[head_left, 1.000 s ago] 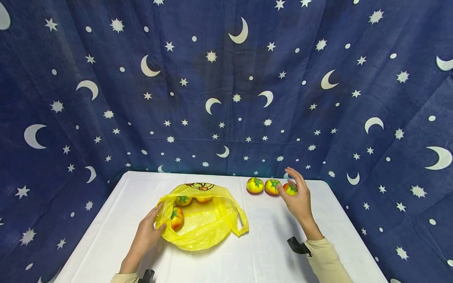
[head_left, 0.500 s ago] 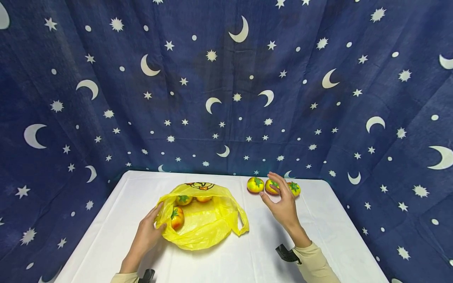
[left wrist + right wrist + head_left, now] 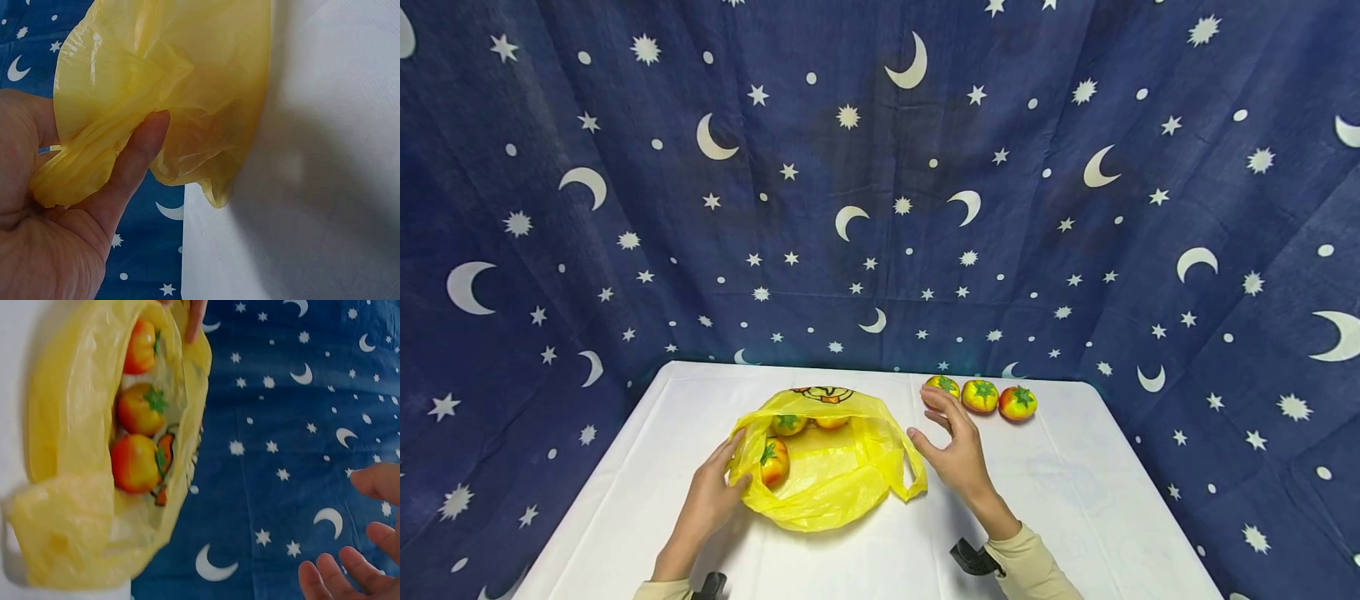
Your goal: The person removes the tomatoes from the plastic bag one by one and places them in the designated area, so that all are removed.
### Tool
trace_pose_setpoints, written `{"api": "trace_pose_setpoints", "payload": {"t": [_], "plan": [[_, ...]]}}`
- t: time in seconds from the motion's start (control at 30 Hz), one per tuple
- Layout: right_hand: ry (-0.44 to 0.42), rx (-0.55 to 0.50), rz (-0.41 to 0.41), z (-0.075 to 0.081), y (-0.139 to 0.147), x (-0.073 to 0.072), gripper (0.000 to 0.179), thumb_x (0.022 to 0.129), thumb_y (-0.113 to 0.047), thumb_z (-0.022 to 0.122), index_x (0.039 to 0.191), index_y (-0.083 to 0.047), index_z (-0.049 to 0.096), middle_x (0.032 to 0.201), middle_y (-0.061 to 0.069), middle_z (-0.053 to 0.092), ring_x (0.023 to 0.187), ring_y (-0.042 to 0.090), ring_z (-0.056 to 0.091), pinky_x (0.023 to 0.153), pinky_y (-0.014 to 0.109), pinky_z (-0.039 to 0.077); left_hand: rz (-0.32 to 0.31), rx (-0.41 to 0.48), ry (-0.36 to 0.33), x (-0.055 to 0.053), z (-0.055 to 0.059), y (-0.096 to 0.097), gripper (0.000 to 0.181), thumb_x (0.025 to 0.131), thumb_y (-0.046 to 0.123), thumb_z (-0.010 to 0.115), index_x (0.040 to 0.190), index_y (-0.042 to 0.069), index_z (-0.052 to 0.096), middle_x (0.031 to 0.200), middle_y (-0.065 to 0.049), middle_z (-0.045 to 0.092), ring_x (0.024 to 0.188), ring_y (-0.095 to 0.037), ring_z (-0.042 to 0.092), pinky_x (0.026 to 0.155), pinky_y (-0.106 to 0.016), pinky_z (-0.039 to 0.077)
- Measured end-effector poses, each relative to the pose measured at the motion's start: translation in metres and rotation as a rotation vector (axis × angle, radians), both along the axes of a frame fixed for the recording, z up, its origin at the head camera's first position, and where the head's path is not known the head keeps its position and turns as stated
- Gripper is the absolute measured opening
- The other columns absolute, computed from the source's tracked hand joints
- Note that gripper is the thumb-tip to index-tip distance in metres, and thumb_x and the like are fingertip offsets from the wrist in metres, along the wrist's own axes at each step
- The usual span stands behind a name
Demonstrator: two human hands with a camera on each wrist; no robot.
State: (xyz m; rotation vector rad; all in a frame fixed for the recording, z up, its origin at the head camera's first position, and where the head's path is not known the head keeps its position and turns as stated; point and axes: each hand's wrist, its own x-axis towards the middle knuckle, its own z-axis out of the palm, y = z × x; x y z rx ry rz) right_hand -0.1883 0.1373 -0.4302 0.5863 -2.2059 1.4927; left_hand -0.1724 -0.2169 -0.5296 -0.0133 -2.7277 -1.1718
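A yellow plastic bag (image 3: 827,508) lies on the table with its mouth held wide. My left hand (image 3: 709,496) grips the bag's left edge; in the left wrist view the gathered plastic runs between thumb and fingers. Inside the bag are three red-and-yellow tomatoes (image 3: 135,464) with green star-shaped tops. My right hand (image 3: 962,458), empty, hovers to the right of the bag with fingers spread and gently bent. It partly covers the leftmost tomato (image 3: 943,384) of a row of three. The middle tomato (image 3: 980,397) and the right tomato (image 3: 1017,404) stand beside it.
The table (image 3: 1075,483) has a white cloth. Close behind it and along its sides hangs a dark blue curtain (image 3: 880,167) with moons and stars. A loop handle of the bag sticks out toward my right hand.
My right hand has moved left from the rightmost tomato to the leftmost one, still empty. The row of tomatoes is where it was. My left hand and the bag have stayed in place.
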Motion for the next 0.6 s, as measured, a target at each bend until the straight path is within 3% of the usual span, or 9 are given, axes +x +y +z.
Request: {"api": "trace_pose_setpoints", "payload": {"t": [0.17,0.6], "plan": [[0.002,0.012,0.058,-0.005,-0.016,0.001,0.051,0.08,0.005,0.074,0.127,0.005,0.057,0.135,0.022,0.056,0.122,0.039,0.057,0.095,0.052,0.053,-0.003,0.005,0.002,0.0,0.0,0.001,0.075,0.084,-0.002,0.066,0.152,0.004,0.034,0.153,-0.027,0.036,0.141,-0.048,0.034,0.115,-0.062,0.029],[-0.102,-0.038,0.185,-0.022,-0.043,0.008,0.051,0.081,0.005,0.072,0.13,0.002,0.055,0.134,0.023,0.056,0.119,0.045,0.058,0.096,0.054,0.052,-0.016,-0.002,0.043,0.002,0.0,0.0,0.074,0.083,-0.004,0.067,0.151,0.002,0.036,0.151,-0.028,0.039,0.139,-0.049,0.037,0.114,-0.062,0.031]]}}
